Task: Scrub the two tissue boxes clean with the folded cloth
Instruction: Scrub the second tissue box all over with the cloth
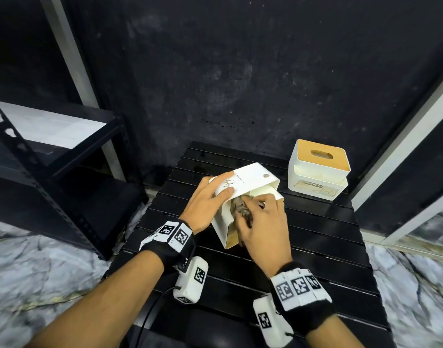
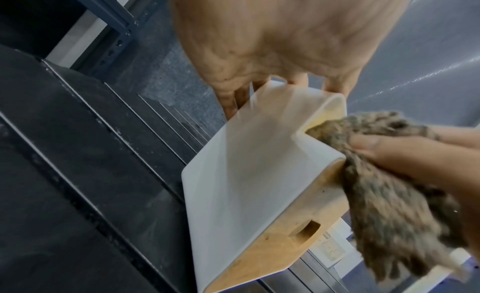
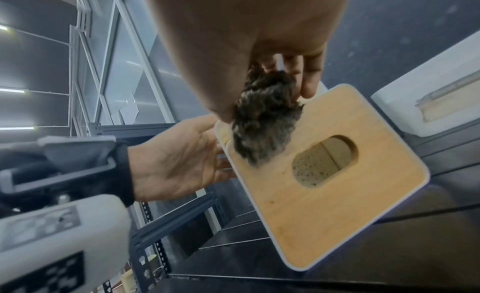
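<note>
Right hand [image 1: 262, 229] pinches cloth [image 1: 241, 209] against tipped box [image 1: 243, 183] on table [image 1: 315, 247]; left hand [image 1: 208, 200] flat, bracing it. I'd press firmly and work the recess corners. Second box [image 1: 318, 169] upright behind.

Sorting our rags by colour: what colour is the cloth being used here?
Mottled grey-brown; the cloth shows best in the left wrist view.

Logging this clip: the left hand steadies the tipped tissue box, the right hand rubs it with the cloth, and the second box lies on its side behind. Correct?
Not quite. In the head view the second box stands upright, wooden lid up. The left hand does steady the tipped tissue box while the right hand rubs with the cloth.
</note>
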Action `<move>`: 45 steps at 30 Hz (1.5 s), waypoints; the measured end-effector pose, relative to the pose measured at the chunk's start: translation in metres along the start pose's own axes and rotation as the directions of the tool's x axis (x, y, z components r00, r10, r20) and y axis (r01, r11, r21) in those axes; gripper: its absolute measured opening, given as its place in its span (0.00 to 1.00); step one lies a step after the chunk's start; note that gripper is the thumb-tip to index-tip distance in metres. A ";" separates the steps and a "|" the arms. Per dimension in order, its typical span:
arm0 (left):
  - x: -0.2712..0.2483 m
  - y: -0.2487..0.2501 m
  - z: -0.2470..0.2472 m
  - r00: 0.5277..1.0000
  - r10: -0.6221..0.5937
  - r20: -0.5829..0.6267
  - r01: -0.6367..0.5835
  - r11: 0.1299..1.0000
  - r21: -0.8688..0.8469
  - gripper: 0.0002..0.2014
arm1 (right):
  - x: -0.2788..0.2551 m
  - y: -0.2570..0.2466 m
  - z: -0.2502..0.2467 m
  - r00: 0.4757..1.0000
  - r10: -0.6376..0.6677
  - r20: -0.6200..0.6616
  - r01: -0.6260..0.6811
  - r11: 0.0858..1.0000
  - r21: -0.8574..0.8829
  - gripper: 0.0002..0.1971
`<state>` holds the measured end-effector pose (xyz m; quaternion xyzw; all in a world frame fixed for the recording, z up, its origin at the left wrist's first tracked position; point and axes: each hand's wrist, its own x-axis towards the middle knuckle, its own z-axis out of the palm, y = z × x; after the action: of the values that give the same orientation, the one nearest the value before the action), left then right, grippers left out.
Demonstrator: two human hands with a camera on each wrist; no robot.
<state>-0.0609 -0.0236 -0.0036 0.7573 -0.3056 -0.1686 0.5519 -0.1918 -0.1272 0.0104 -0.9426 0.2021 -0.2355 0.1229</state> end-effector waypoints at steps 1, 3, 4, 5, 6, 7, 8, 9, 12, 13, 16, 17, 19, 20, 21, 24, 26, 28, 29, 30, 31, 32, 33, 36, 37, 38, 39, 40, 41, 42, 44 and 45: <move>0.000 -0.001 0.000 1.000 0.000 -0.004 0.000 1.000 0.002 0.19 | 0.002 -0.007 0.003 0.999 0.015 -0.031 -0.015 1.000 -0.007 0.18; 0.001 -0.001 0.000 1.000 0.004 -0.024 -0.004 1.000 0.009 0.19 | -0.001 -0.020 0.008 0.999 0.011 -0.040 -0.012 1.000 -0.005 0.17; 0.001 -0.001 0.000 0.999 0.007 -0.031 -0.007 1.000 0.013 0.19 | -0.006 -0.024 0.010 1.000 0.001 -0.028 -0.001 1.000 0.009 0.17; 0.001 -0.001 0.001 0.999 0.009 -0.035 -0.008 1.000 0.015 0.20 | -0.010 -0.026 0.012 1.000 -0.009 -0.015 0.009 1.000 0.029 0.18; 0.001 -0.001 0.001 0.999 0.010 -0.035 -0.009 1.000 0.014 0.20 | -0.014 -0.025 0.013 1.000 -0.016 -0.007 0.016 0.999 0.048 0.19; 0.001 -0.001 0.001 0.999 0.010 -0.032 -0.009 1.000 0.014 0.20 | -0.014 -0.023 0.012 1.000 -0.022 -0.002 0.022 0.998 0.058 0.19; 0.000 -0.002 0.001 1.000 0.011 -0.025 -0.010 1.000 0.017 0.20 | -0.013 -0.019 0.011 1.000 -0.030 0.004 0.030 0.998 0.059 0.19; 0.000 -0.002 0.000 1.000 0.012 -0.015 -0.012 1.000 0.024 0.20 | -0.011 -0.015 0.009 0.999 -0.040 0.012 0.039 0.998 0.053 0.18; 0.000 -0.002 -0.001 1.000 0.015 0.007 -0.016 1.000 0.019 0.19 | -0.001 -0.006 0.002 0.998 -0.044 0.052 0.043 0.999 0.017 0.17; 0.000 -0.002 -0.001 1.000 0.015 0.008 -0.015 1.000 0.015 0.19 | 0.001 -0.006 0.000 0.997 -0.040 0.068 0.040 0.999 0.002 0.17; -0.001 0.000 -0.001 1.000 0.009 0.014 -0.010 1.000 0.016 0.19 | 0.005 -0.007 -0.005 0.992 -0.041 0.116 0.045 0.999 -0.030 0.17; -0.002 0.000 -0.001 1.000 0.010 0.016 -0.010 1.000 0.017 0.20 | 0.006 -0.006 -0.006 0.992 -0.043 0.120 0.047 0.998 -0.035 0.17; -0.002 0.000 -0.001 1.000 0.009 0.012 -0.009 1.000 0.020 0.20 | 0.005 0.000 -0.009 0.994 -0.021 0.104 0.025 0.999 -0.040 0.17; -0.001 0.000 0.000 1.000 0.009 0.006 -0.009 1.000 0.019 0.20 | 0.006 0.004 -0.010 0.995 0.001 0.097 0.003 0.999 -0.043 0.18; -0.001 0.000 0.001 1.000 0.008 0.002 -0.008 1.000 0.015 0.20 | 0.006 0.007 -0.011 0.996 0.020 0.092 -0.015 0.999 -0.049 0.18; -0.001 -0.001 0.004 1.000 0.005 -0.015 -0.005 1.000 -0.007 0.20 | 0.008 0.002 -0.008 0.999 0.012 0.053 -0.008 0.996 -0.090 0.16; -0.001 -0.002 0.003 1.000 0.009 -0.024 -0.009 1.000 -0.009 0.19 | 0.008 -0.010 -0.002 1.000 0.015 0.019 -0.013 0.996 -0.090 0.14; 0.000 -0.003 0.001 1.000 0.013 -0.025 -0.013 1.000 -0.007 0.19 | 0.003 -0.018 0.002 1.000 0.006 0.015 -0.005 0.998 -0.066 0.15; 0.000 -0.003 0.000 1.000 0.015 -0.020 -0.015 1.000 -0.001 0.19 | -0.001 -0.019 0.004 1.000 -0.012 0.024 0.013 0.999 -0.052 0.15; 0.000 -0.004 0.000 1.000 0.017 -0.014 -0.017 1.000 0.005 0.19 | -0.005 -0.019 0.004 0.999 -0.033 0.035 0.035 0.998 -0.045 0.16; 0.000 -0.004 -0.001 1.000 0.019 -0.010 -0.019 1.000 0.006 0.19 | -0.008 -0.017 0.003 0.998 -0.050 0.041 0.052 0.998 -0.048 0.17; 0.000 -0.003 -0.001 1.000 0.020 -0.006 -0.020 1.000 0.004 0.19 | -0.008 -0.014 0.001 0.998 -0.055 0.042 0.058 0.997 -0.060 0.18; -0.001 -0.003 -0.001 1.000 0.019 0.000 -0.019 1.000 0.003 0.18 | -0.006 -0.010 -0.001 0.998 -0.048 0.039 0.051 0.995 -0.082 0.18; -0.001 -0.003 0.000 1.000 0.020 0.017 -0.020 1.000 0.005 0.18 | 0.006 0.000 -0.004 0.999 0.034 0.043 -0.028 0.991 -0.133 0.17; -0.001 -0.002 0.000 1.000 0.023 0.016 -0.023 1.000 0.006 0.18 | 0.009 0.000 -0.004 0.998 0.054 0.035 -0.049 0.990 -0.136 0.17; 0.000 -0.002 0.001 1.000 0.025 0.011 -0.025 1.000 0.007 0.18 | 0.010 -0.001 -0.003 0.998 0.059 0.021 -0.056 0.990 -0.132 0.16; 0.000 -0.003 0.001 1.000 0.023 0.006 -0.023 1.000 0.003 0.18 | 0.009 -0.003 -0.001 0.998 0.056 0.009 -0.054 0.991 -0.119 0.15; 0.000 -0.003 0.002 1.000 0.023 0.002 -0.023 1.000 -0.002 0.18 | 0.007 -0.006 0.000 0.999 0.044 0.001 -0.044 0.994 -0.100 0.15; 0.000 -0.003 0.003 1.000 0.025 -0.002 -0.025 1.000 -0.005 0.18 | 0.005 -0.008 0.002 1.000 0.024 -0.002 -0.024 0.996 -0.083 0.14; 0.001 -0.004 0.002 1.000 0.027 -0.005 -0.027 1.000 -0.002 0.18 | 0.003 -0.010 0.003 1.000 -0.001 0.009 0.001 0.998 -0.070 0.15; 0.002 -0.006 0.002 1.000 0.030 -0.007 -0.030 1.000 0.004 0.18 | -0.001 -0.012 0.006 0.998 -0.036 0.046 0.038 0.998 -0.047 0.17; 0.002 -0.006 0.002 0.999 0.032 -0.005 -0.032 0.999 0.005 0.18 | -0.002 -0.012 0.006 0.998 -0.042 0.051 0.044 0.998 -0.037 0.17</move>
<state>-0.0592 -0.0251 -0.0103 0.7542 -0.3169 -0.1572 0.5533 -0.1865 -0.1152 0.0079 -0.9546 0.1831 -0.2103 0.1050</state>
